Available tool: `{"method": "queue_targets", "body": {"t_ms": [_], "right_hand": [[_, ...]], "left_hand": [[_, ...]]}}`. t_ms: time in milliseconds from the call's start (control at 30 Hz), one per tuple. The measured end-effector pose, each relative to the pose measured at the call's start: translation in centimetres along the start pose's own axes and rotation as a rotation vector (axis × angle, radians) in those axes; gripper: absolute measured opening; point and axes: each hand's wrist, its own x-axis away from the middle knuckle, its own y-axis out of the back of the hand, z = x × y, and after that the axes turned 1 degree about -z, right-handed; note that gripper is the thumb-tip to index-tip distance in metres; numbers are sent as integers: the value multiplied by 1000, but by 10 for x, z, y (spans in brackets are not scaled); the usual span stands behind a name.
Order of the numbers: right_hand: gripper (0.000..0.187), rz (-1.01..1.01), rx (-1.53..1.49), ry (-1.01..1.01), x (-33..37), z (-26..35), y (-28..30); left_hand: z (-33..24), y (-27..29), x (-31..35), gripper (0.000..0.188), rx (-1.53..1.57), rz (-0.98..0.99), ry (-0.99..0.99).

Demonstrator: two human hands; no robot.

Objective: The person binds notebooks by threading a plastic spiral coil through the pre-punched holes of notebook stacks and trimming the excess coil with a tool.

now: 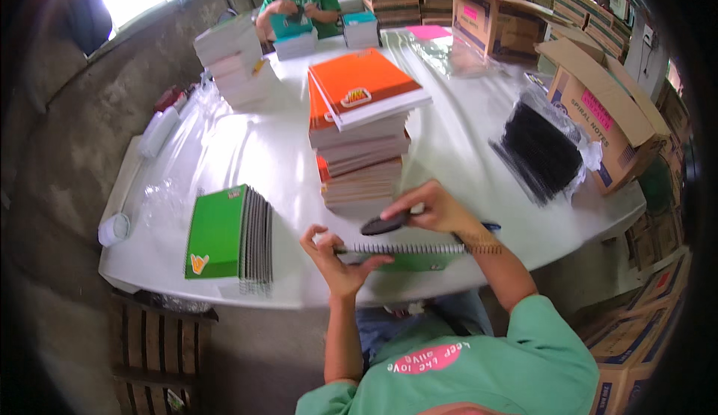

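My left hand (pixel 334 264) grips one end of a green notebook (pixel 419 263), its fingers and thumb closed around it. A dark spiral coil (pixel 407 249) runs along the notebook's upper edge, and the coil's right end sticks out past the edge beneath my right forearm. Just above the coil, my right hand (pixel 432 207) is closed on a black, flat, oval object (pixel 385 224) whose exact kind I cannot make out. In front of both hands rises a tall stack of orange-covered notebooks (pixel 366 86).
Green spiral notebooks (pixel 217 235) are stacked at the left. A bundle of black coils (pixel 542 149) lies at the right by an open cardboard box (pixel 609 112). A blue pen (pixel 491 226) is near my right forearm. Across the table (pixel 292 190), a person (pixel 299 3) handles something dark.
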Motion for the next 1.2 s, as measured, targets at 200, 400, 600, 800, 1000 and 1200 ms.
{"method": "queue_targets", "body": {"t_ms": [200, 400, 600, 800, 1000, 1200], "right_hand": [[31, 85, 162, 19, -19, -2, -5], [35, 112, 85, 181, -25, 11, -15], [38, 185, -19, 308, -29, 18, -34], [42, 190, -38, 319, -26, 30, -40], [38, -370, 368, 151, 22, -13, 25], [50, -462, 1110, -454, 109, -94, 92]], "left_hand": [[2, -2, -3, 86, 87, 3, 0], [11, -4, 5, 98, 229, 35, 158], [8, -2, -1, 102, 228, 96, 211], [-1, -2, 7, 104, 318, 105, 247], [7, 4, 12, 60, 549, 16, 376], [-17, 4, 7, 27, 531, -134, 431]]}}
